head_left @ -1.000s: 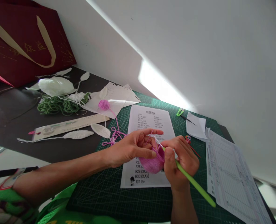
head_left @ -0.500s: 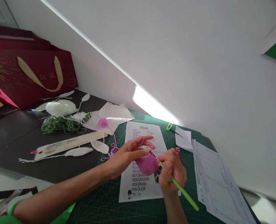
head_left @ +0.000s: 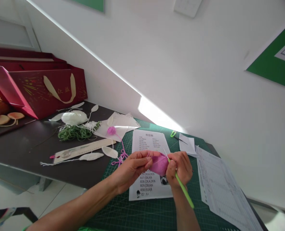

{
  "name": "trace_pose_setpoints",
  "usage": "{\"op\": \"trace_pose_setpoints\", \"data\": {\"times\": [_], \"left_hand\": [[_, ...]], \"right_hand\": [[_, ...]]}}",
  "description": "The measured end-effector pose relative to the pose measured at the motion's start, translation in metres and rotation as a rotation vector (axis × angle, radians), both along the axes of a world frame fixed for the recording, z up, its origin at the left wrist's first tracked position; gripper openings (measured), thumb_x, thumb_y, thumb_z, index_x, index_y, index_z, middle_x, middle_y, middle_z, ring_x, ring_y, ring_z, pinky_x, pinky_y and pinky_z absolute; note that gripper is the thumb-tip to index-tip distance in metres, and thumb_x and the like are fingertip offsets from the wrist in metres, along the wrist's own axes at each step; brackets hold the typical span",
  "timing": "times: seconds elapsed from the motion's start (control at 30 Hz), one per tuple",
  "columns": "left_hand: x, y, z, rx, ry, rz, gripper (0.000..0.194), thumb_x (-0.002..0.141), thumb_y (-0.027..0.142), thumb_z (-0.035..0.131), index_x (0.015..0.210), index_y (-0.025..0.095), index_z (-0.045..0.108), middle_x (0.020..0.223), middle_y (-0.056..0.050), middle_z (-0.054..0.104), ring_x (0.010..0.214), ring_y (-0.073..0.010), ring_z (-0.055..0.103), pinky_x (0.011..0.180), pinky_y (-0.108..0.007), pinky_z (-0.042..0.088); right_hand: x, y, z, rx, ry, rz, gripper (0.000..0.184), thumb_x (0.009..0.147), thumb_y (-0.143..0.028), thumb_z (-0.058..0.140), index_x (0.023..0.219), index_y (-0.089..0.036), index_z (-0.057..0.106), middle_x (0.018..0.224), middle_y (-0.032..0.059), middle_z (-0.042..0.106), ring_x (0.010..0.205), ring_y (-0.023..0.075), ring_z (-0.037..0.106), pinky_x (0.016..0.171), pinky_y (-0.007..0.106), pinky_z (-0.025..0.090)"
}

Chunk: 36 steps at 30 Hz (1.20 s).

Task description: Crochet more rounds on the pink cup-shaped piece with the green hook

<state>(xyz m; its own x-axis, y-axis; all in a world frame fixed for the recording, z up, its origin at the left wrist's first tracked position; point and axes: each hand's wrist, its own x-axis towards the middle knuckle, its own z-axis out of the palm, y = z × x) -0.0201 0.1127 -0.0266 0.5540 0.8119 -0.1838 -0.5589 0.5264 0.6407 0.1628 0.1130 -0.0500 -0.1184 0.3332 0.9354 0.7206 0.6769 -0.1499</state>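
Observation:
A pink crocheted piece (head_left: 158, 166) is held over a printed pattern sheet (head_left: 152, 189). My left hand (head_left: 137, 163) pinches its left edge, fingers stretched along the top. Closed round a crochet hook (head_left: 182, 187) with a green handle is my right hand (head_left: 181, 166), close against the piece's right edge. The hook's thin metal tip points up above the work. Pink yarn (head_left: 122, 155) lies in loose loops left of the sheet and runs back to a small pink ball (head_left: 111, 130).
A green cutting mat (head_left: 113, 210) lies under the sheet. To the left are green yarn (head_left: 71, 132), white crocheted leaves (head_left: 91, 156), a ruler-like strip (head_left: 84, 148) and a red gift bag (head_left: 53, 86). Lined papers (head_left: 225, 189) and a green clip (head_left: 173, 133) are on the right.
The view has tilted up and shifted, showing more wall. My left fingers, earlier raised with yarn over them, have come down onto the pink piece. The hook tip now shows above the work.

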Motion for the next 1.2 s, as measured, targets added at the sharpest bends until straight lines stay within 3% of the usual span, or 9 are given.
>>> {"op": "trace_pose_setpoints", "data": {"times": [0.13,0.3,0.37,0.47,0.53,0.67,0.93,1.03,1.2], "left_hand": [[-0.004,-0.008,0.002,0.111,0.131,-0.007,0.022,0.082,0.024,0.072,0.101,0.013,0.076,0.067,0.001,0.050,0.063,-0.0072,0.038,0.062,-0.013,0.034],[-0.004,-0.013,0.005,0.162,0.231,0.025,0.022,0.085,0.025,0.068,0.102,0.015,0.075,0.068,0.001,0.050,0.064,-0.0103,0.037,0.065,-0.019,0.034],[-0.004,-0.015,0.007,0.186,0.247,0.024,0.022,0.086,0.027,0.066,0.103,0.016,0.075,0.067,0.001,0.050,0.065,-0.0111,0.038,0.068,-0.021,0.035],[-0.004,-0.018,0.010,0.209,0.251,0.002,0.022,0.086,0.029,0.066,0.103,0.017,0.075,0.068,0.001,0.052,0.069,-0.0124,0.044,0.074,-0.023,0.037],[-0.004,-0.019,0.010,0.217,0.265,-0.029,0.024,0.086,0.031,0.067,0.104,0.017,0.074,0.070,0.001,0.054,0.070,-0.0125,0.046,0.076,-0.024,0.037],[-0.002,-0.020,0.007,0.210,0.295,-0.043,0.025,0.087,0.031,0.067,0.107,0.018,0.074,0.073,0.000,0.058,0.072,-0.0119,0.048,0.074,-0.023,0.037],[-0.011,-0.005,0.005,0.047,0.083,0.125,0.019,0.091,0.019,0.062,0.104,0.011,0.072,0.068,0.002,0.050,0.057,-0.0042,0.042,0.059,-0.011,0.041],[-0.020,0.000,0.008,0.052,-0.019,0.166,0.017,0.094,0.017,0.057,0.096,0.007,0.071,0.061,0.004,0.043,0.047,-0.0023,0.031,0.049,-0.011,0.037],[-0.036,0.006,0.011,0.052,-0.107,0.293,0.025,0.095,0.008,0.046,0.081,0.008,0.066,0.062,0.003,0.044,0.045,-0.0021,0.032,0.050,-0.013,0.042]], "right_hand": [[0.006,0.000,0.000,-0.001,-0.016,0.001,0.024,0.097,-0.026,0.042,0.083,-0.018,0.060,0.069,0.0040,0.062,0.069,0.0159,0.054,0.066,0.031,0.044],[-0.001,-0.013,0.006,-0.149,0.101,-0.025,0.030,0.098,-0.023,0.038,0.078,-0.017,0.060,0.068,0.0022,0.062,0.067,0.0138,0.058,0.064,0.026,0.047],[-0.006,-0.022,0.009,-0.320,0.272,-0.034,0.037,0.099,-0.028,0.037,0.073,-0.017,0.061,0.065,0.0011,0.061,0.060,0.0119,0.057,0.057,0.023,0.045],[-0.012,-0.032,0.010,-0.648,0.743,-0.008,0.050,0.096,-0.052,0.040,0.068,-0.016,0.062,0.061,0.0014,0.059,0.054,0.0115,0.054,0.049,0.021,0.041],[-0.013,-0.036,0.010,-0.748,0.964,-0.024,0.055,0.090,-0.062,0.045,0.066,-0.015,0.061,0.060,0.0015,0.057,0.053,0.0112,0.050,0.048,0.021,0.039],[-0.012,-0.039,0.009,-0.754,1.072,-0.053,0.052,0.084,-0.064,0.054,0.063,-0.016,0.059,0.057,-0.0007,0.052,0.051,0.0099,0.044,0.046,0.021,0.037],[-0.004,-0.044,0.015,-0.845,1.096,0.125,0.043,0.075,-0.048,0.064,0.050,-0.017,0.048,0.051,-0.0038,0.043,0.050,0.0079,0.036,0.046,0.021,0.028],[0.001,-0.047,0.015,-0.862,1.088,0.171,0.041,0.076,-0.045,0.064,0.050,-0.017,0.048,0.052,-0.0036,0.044,0.051,0.0080,0.036,0.048,0.022,0.029],[0.014,-0.044,0.006,-0.841,1.139,0.165,0.043,0.076,-0.050,0.067,0.052,-0.017,0.053,0.054,-0.0027,0.049,0.052,0.0090,0.043,0.051,0.023,0.035]]}}
